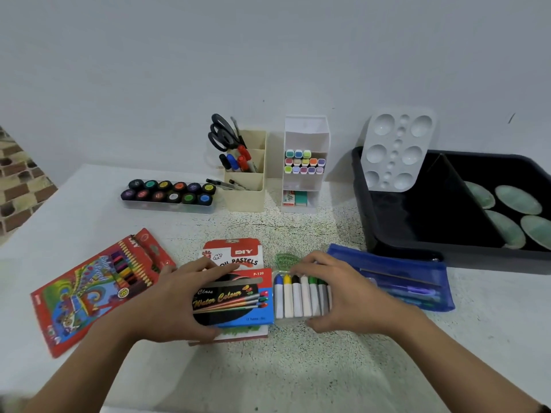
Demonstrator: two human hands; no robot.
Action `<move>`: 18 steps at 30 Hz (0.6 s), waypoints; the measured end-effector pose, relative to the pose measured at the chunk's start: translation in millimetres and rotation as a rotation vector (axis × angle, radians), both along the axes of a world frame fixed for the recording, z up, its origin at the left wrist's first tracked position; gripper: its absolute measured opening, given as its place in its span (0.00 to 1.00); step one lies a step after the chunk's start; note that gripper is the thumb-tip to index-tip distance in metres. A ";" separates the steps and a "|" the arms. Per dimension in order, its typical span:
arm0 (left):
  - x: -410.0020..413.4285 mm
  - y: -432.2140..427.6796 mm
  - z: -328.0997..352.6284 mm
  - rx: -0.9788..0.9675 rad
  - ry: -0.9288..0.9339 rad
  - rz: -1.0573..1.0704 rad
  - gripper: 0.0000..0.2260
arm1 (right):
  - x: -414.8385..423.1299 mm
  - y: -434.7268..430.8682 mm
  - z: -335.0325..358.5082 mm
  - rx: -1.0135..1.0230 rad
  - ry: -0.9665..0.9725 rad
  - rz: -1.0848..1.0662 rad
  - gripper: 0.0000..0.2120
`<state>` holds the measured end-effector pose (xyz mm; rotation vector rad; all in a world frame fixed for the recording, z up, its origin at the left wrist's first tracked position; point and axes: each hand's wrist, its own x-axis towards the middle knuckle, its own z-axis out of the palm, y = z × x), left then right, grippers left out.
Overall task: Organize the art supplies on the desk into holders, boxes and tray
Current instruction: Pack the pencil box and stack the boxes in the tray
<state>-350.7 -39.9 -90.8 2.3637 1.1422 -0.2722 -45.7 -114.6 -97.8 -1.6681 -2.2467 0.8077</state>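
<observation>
A blue and black water colour box (pixel 238 302) lies on top of a red oil pastels box (pixel 238 253) near the desk's front. My left hand (pixel 176 299) grips the water colour box at its left end, fingers over the top edge and thumb under the bottom. A clear inner tray of paint tubes (pixel 298 296) sticks out of the box's right end. My right hand (pixel 343 290) holds that tray, fingers over its far edge and thumb at its near edge.
A red colour pencil pack (pixel 98 287) lies at the left, a blue zip pouch (pixel 396 278) at the right. At the back stand a case of paint pots (pixel 170 192), a beige holder (pixel 247 180) with scissors and markers, a white marker organiser (pixel 304 162), and a black tray (pixel 402 234) with a white palette (pixel 396 150).
</observation>
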 end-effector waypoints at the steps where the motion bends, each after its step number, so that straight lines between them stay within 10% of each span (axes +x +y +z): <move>1: -1.6 0.9 1.9 -0.007 0.011 0.002 0.40 | -1.4 3.3 0.0 -0.005 0.010 -0.004 0.40; 18: -10.0 20.7 1.5 0.056 0.032 -0.074 0.44 | -38.7 19.2 -10.0 0.068 0.084 -0.018 0.42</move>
